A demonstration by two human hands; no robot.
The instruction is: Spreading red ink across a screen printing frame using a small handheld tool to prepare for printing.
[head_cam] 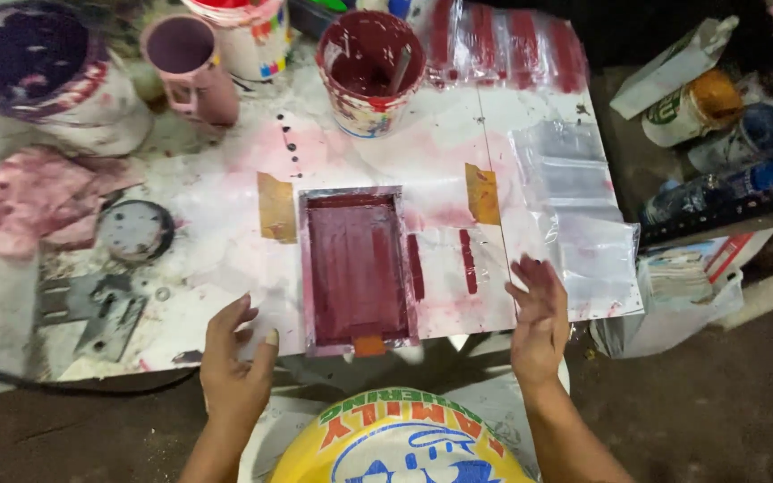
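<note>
Hands (236,362) (539,322) — beside red-stained frame (357,268)

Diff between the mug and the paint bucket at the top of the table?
The pink mug is narrower, with a side handle, and its inside looks pale mauve and near empty. The paint bucket is wider, has no visible handle, is coated dark red inside and holds a stirring stick. The mug's outside is plain pink; the bucket's is white with coloured print. Both stand upright and open, beyond both hands.
</note>
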